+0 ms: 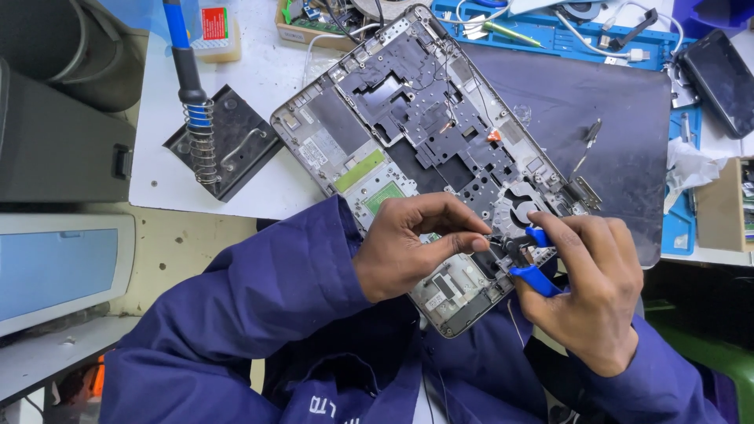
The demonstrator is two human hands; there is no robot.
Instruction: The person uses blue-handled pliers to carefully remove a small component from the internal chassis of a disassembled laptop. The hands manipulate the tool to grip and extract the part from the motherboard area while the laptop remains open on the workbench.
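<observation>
Pinching something tiny, left hand (pixel 408 243) meets blue-handled metal pliers (pixel 528 259) gripped by right hand (pixel 593 290) over the diagonal grey plastic laptop chassis (pixel 408 118).

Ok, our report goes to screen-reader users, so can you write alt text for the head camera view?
Two hands work on an opened laptop base lying on a white bench: the right hand holds blue-handled pliers at its lower corner, and the left hand pinches a small part beside the tool's tip. A soldering iron in its stand sits to the left.
</observation>
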